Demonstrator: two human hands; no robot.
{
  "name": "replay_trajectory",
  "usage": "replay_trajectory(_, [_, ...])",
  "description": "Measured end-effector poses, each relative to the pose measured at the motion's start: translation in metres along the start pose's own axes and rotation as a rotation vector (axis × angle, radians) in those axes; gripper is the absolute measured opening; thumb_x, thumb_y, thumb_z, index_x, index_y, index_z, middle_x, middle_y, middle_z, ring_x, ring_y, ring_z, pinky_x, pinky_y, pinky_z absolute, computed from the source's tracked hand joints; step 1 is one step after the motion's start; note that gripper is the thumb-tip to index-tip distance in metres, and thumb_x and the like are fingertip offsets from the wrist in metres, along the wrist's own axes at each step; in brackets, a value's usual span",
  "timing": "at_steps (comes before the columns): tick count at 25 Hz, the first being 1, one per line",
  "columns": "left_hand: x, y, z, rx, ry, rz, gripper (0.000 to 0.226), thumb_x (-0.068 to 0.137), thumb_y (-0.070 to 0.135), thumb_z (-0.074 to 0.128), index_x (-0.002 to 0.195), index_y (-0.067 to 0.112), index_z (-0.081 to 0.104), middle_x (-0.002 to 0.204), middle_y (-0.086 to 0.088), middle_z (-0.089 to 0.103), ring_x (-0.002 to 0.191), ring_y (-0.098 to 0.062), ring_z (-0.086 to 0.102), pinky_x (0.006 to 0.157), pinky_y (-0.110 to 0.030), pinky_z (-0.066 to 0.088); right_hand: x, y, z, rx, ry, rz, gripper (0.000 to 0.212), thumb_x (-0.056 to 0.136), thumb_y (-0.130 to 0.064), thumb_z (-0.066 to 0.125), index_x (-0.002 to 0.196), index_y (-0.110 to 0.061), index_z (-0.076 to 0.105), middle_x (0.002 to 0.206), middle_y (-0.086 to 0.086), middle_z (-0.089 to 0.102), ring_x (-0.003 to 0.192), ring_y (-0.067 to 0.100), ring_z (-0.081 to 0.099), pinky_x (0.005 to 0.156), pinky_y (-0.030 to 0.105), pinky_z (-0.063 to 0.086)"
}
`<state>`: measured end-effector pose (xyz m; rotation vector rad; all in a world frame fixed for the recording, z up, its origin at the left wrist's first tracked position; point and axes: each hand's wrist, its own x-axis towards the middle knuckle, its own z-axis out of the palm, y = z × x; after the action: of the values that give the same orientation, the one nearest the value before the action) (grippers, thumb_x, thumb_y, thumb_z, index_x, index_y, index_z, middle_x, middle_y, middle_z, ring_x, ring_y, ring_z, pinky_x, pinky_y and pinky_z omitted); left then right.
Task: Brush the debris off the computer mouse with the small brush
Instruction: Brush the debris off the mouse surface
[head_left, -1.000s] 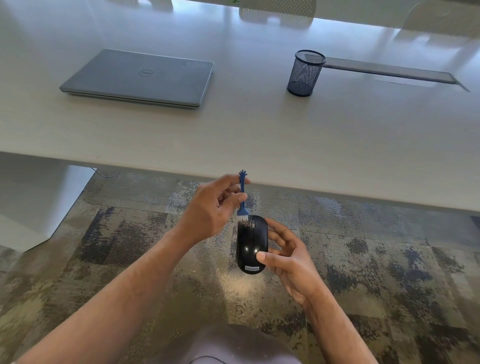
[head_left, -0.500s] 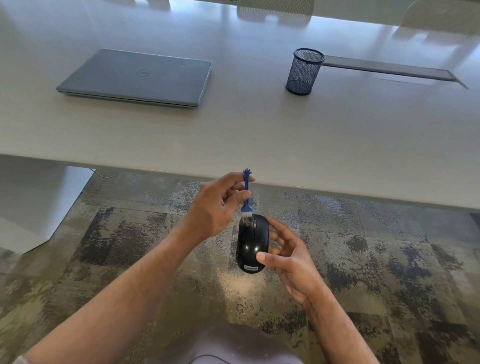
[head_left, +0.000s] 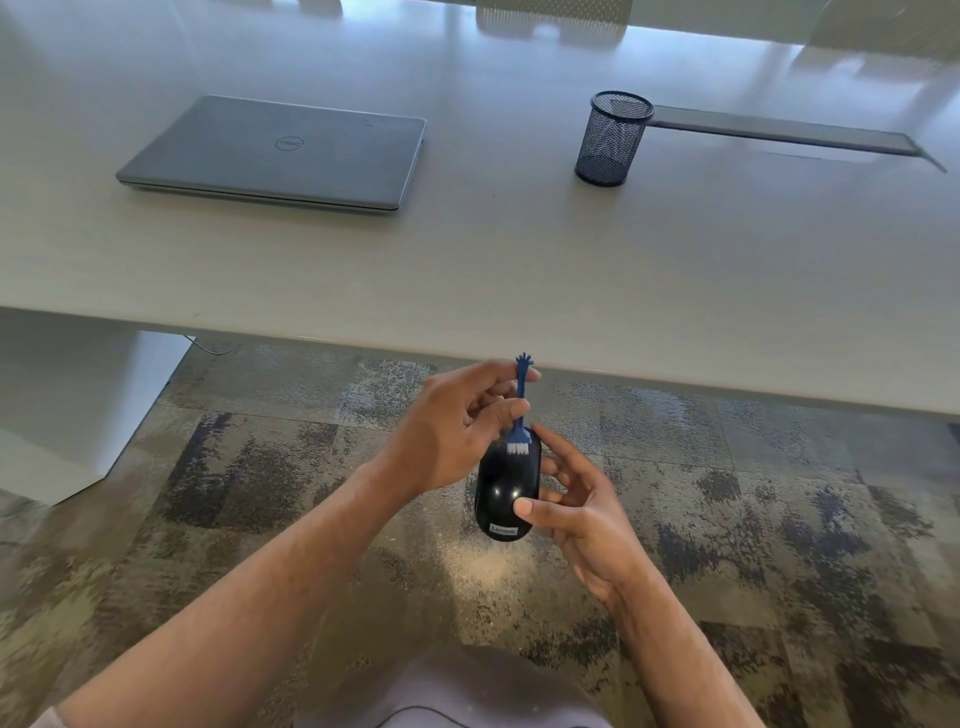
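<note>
Mid-task, by my reading. Left hand (head_left: 447, 431) pinches the small brush (head_left: 520, 410) by its thin blue handle, thumb and fingers curled round it, handle roughly upright. The pale bristles sit on the far end of the computer mouse (head_left: 506, 486), about where the wheel and buttons would be; the wheel itself I can't make out under the brush head.

Right hand (head_left: 576, 512) grasps the mouse from its right side, thumb pressed on the top near the logo end, fingers wrapped behind and partly hidden. The mouse is held in the air below and in front of the table edge, over the carpet, not resting on anything.

Progress: I judge brushing is under way at the front end. The glossy black back shows light glints but no debris I can resolve at this size, so I can't say how much is left. The rear and sides likely still want a pass.

Surroundings: pale table (head_left: 519, 270) carries a closed grey laptop (head_left: 280, 153) to the left and a black mesh pen cup (head_left: 613, 137) to the right, well apart. A long dark strip (head_left: 779, 134) lies behind the cup. Floor is mottled carpet (head_left: 779, 519); chair backs sit blurred at the far edge
</note>
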<state>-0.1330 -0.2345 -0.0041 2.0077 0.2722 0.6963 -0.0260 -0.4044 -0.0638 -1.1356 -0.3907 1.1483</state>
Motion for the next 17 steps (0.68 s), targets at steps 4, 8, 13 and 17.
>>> replay_trajectory(4, [0.002,-0.001,0.001,0.014,0.084,0.021,0.032,0.094,0.015,0.068,0.122,0.029,0.063,0.095,0.009,0.071,0.083,-0.005,0.071,0.074,-0.016,0.055,0.000,0.001,0.003,0.001,-0.003,0.001,0.081,0.063,0.011,0.082,0.133,-0.028,0.065,0.123,0.009,0.072,0.108,0.040,0.071,0.084,0.049,0.060])
replay_trajectory(8, [0.001,-0.006,0.003,0.030,0.095,0.004,0.030,0.095,0.017,0.068,0.122,0.029,0.063,0.098,0.005,0.072,0.086,-0.003,0.071,0.076,-0.013,0.053,0.000,0.000,0.001,0.002,-0.001,0.007,0.083,0.064,0.011,0.083,0.135,-0.027,0.063,0.125,0.011,0.071,0.109,0.039,0.071,0.083,0.046,0.061])
replay_trajectory(13, [0.000,-0.014,-0.001,0.047,0.079,-0.018,0.030,0.094,0.015,0.067,0.122,0.027,0.064,0.092,-0.002,0.071,0.081,-0.011,0.071,0.072,-0.013,0.054,-0.001,0.002,-0.003,-0.011,0.006,0.022,0.085,0.061,0.008,0.086,0.135,-0.026,0.063,0.130,0.016,0.066,0.108,0.042,0.070,0.087,0.053,0.059])
replay_trajectory(17, [0.002,-0.012,-0.006,0.062,0.099,-0.016,0.031,0.094,0.013,0.068,0.122,0.025,0.063,0.092,-0.001,0.072,0.080,-0.013,0.072,0.072,-0.014,0.054,0.000,-0.001,-0.004,-0.007,0.014,0.015,0.085,0.059,0.007,0.087,0.133,-0.028,0.065,0.129,0.017,0.066,0.110,0.044,0.069,0.090,0.057,0.058])
